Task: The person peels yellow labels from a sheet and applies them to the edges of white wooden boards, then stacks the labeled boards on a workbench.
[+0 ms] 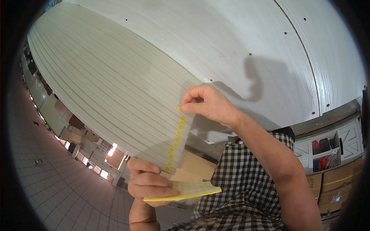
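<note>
My left hand [150, 179] is closed around a sheet of yellow stickers [204, 189], which bends out to the right below the boards. With thumb and index finger pinched, my right hand [206, 102] holds a small round yellow sticker [179, 109] at the end of one board. Long pale grey-green boards [111, 73] lie side by side in a row. A line of round yellow stickers [176, 139] runs along their near ends, between my two hands. The left fingertips are close to the lowest stickers of that line.
Large white panels [231, 34] with small drilled holes lie beyond the boards. A cardboard piece [194, 167] is below the board ends. At the right stand a white cabinet [348, 140] with red items inside and cardboard boxes [335, 188]. Tiled floor [69, 188] spreads at the left.
</note>
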A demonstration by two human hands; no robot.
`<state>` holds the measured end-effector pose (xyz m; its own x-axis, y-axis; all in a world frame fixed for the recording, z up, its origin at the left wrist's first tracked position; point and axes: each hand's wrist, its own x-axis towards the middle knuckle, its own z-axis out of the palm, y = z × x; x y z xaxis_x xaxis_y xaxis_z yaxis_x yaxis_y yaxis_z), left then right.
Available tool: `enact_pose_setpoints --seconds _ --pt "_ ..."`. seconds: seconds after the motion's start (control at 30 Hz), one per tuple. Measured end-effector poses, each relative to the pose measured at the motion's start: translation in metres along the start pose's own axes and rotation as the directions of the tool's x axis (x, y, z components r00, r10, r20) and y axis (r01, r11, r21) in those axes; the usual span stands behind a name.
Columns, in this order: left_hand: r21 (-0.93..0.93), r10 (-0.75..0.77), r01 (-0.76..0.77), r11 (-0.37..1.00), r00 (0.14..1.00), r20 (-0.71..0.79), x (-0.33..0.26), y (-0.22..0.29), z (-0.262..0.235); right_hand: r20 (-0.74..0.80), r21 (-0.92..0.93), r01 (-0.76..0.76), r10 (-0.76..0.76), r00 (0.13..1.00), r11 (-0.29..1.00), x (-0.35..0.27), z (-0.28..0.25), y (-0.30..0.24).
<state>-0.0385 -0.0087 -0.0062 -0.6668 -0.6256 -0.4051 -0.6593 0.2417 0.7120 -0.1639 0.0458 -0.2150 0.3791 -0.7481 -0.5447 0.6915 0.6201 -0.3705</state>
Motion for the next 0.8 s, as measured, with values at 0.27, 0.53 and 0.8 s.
enact_pose_setpoints --seconds 0.27,0.53,0.8 --pt "-0.001 0.073 -0.073 0.997 0.997 0.032 0.002 -0.003 -0.003 -0.027 -0.062 -0.028 0.026 0.999 0.998 0.001 0.002 -0.006" --pt "0.015 0.069 -0.07 0.997 0.997 0.043 0.001 -0.004 -0.005 -0.04 -0.115 -0.028 0.023 0.999 0.993 0.004 0.003 -0.008" --pt "0.042 0.06 -0.061 0.997 0.998 0.021 0.002 -0.001 -0.005 -0.033 -0.086 -0.067 0.064 0.997 0.994 0.004 0.001 -0.014"
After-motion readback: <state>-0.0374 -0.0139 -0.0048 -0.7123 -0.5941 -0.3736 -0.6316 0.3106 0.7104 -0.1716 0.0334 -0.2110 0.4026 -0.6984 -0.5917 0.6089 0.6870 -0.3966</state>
